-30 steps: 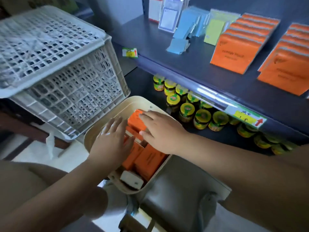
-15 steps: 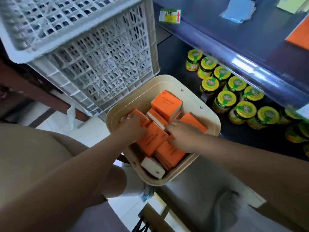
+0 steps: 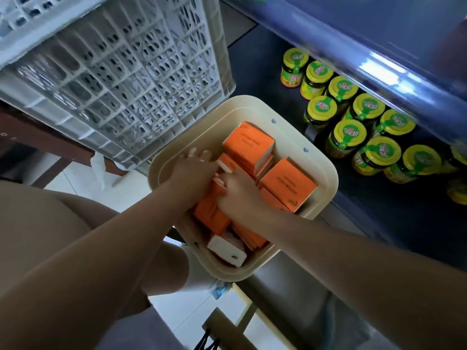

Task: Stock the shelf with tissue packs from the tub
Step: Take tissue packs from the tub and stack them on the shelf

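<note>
"Where were the packs?"

"All the orange plastic-wrapped tissue packs (image 3: 249, 144) still lay in the cream plastic tub (image 3: 326, 173), beside the yellow-lidded glass jars (image 3: 350, 133)."

"And the hands, compared with half a second before?"

"Closer. The left hand (image 3: 194, 170) and right hand (image 3: 237, 195) now touched mid-tub. The right hand's fingers curled over a tilted orange pack (image 3: 209, 213). The left hand's fingers stretched out, and I couldn't tell what it held."

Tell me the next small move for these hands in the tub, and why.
Probably: squeeze the orange tissue packs between the left hand and right hand and lift them straight up. Both hands flank that bunch inside the cream tub, no pack is lifted out yet, and the shelf sits higher.
</note>
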Motion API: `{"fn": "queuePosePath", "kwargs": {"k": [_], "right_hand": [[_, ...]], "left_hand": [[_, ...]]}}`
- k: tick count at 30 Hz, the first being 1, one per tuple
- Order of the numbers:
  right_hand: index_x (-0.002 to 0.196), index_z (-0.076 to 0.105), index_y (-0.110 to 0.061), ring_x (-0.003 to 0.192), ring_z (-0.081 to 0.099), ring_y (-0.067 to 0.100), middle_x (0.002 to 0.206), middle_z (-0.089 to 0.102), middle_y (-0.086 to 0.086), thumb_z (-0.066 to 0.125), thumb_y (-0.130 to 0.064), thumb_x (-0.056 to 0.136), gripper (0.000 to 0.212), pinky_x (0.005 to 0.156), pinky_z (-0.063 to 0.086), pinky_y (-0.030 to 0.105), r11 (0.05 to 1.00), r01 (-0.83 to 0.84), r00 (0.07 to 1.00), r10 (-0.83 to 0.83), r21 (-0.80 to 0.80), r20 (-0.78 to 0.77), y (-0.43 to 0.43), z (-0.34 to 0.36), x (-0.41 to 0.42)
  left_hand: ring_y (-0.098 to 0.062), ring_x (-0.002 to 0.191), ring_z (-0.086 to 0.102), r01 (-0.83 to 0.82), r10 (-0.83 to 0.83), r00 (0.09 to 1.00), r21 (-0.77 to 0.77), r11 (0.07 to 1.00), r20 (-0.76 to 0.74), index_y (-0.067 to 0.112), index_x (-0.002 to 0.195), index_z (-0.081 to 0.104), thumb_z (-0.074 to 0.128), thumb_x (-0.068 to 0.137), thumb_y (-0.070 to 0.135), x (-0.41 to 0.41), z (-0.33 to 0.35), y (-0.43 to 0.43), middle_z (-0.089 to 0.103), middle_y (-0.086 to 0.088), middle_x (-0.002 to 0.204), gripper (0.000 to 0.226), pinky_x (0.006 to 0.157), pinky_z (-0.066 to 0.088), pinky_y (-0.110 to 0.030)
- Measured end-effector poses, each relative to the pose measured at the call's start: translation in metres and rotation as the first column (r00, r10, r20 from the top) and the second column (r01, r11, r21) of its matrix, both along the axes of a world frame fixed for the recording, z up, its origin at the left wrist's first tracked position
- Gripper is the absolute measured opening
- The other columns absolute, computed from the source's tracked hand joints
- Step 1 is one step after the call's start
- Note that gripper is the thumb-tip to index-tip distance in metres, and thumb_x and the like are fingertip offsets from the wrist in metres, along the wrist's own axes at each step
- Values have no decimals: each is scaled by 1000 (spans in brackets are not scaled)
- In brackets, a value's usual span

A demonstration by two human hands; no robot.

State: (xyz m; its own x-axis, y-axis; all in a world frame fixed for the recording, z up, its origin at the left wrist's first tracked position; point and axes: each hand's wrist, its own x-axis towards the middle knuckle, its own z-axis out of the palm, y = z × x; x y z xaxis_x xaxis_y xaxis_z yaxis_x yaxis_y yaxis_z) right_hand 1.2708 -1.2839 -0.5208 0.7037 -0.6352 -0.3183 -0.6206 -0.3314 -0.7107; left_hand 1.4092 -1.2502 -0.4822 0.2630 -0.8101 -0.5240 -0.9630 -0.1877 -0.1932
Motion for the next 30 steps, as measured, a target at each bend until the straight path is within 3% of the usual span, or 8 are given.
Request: {"fn": "queuePosePath", "kwargs": {"k": [6, 9, 12, 14, 16, 21, 26, 30], "right_hand": [[122, 65, -14, 113, 61, 27, 123, 63, 10, 70, -9, 81, 42, 79, 48, 30, 991, -76, 993, 86, 108, -86, -21, 10, 0], [94, 58, -10, 91, 63, 26, 93, 60, 4, 67, -12, 88, 11, 60, 44, 29, 986, -128, 959, 150, 104, -242, -27, 20, -5], [76, 53, -14, 79, 60, 23, 79, 56, 3, 68, -14, 89, 19, 50, 36, 25, 982, -155, 926, 183, 108, -331, -29, 25, -8], [102, 62, -10, 92, 63, 25, 98, 63, 7, 65, -13, 91, 12, 62, 43, 26, 979, -171, 929, 198, 109, -312, -27, 31, -12], [133, 52, -14, 106, 62, 27, 120, 62, 8, 65, -12, 91, 44, 73, 41, 27, 982, -147, 957, 171, 116, -236, -24, 38, -17], [138, 53, -27, 109, 59, 19, 125, 61, -1, 81, -28, 79, 66, 83, 46, 28, 979, 130, 988, -140, 157, 58, -35, 76, -22], [91, 71, -20, 87, 71, 19, 96, 77, 1, 82, -35, 82, 20, 73, 52, 29, 726, 473, 750, -629, 499, 205, -50, 120, -47], [105, 67, -28, 99, 74, 26, 108, 76, 3, 74, -45, 91, 23, 85, 60, 46, 601, 479, 646, -735, 639, 207, -48, 144, -73]], "left_hand": [[-34, 147, 35, -3, 0, 999, 80, 997, 40, 44, 135, 56, 56, 95, 36, 6, 16, -13, 45, 2, 149, 41, 110, 40, -53], [-26, 124, 58, -80, 84, 995, 77, 994, -55, 43, 123, 61, 62, 89, 40, 11, 29, -15, 62, 3, 131, 34, 98, 52, -46], [-29, 122, 57, -64, 65, 998, 53, 997, -8, 34, 122, 61, 65, 90, 35, 6, 38, -15, 63, -1, 126, 32, 96, 52, -43], [-28, 124, 56, -61, 60, 998, 18, 998, 32, 33, 124, 60, 61, 93, 34, 3, 44, -13, 63, -2, 126, 31, 93, 50, -41], [-26, 121, 60, -91, 92, 995, -46, 995, 35, 35, 129, 59, 58, 94, 38, 1, 56, -11, 63, -1, 127, 35, 87, 50, -39], [-29, 101, 63, -240, 224, 969, -184, 953, -102, 27, 118, 58, 52, 94, 38, 7, 103, -7, 64, -4, 115, 26, 79, 49, -39], [-27, 90, 57, -422, 311, 878, -282, 862, -365, 17, 110, 59, 55, 95, 43, 4, 131, -2, 62, -7, 103, 31, 75, 45, -36], [-24, 89, 64, -496, 297, 788, -270, 825, -539, 21, 118, 59, 67, 91, 40, -13, 155, 2, 62, -3, 104, 34, 76, 58, -39]]}}
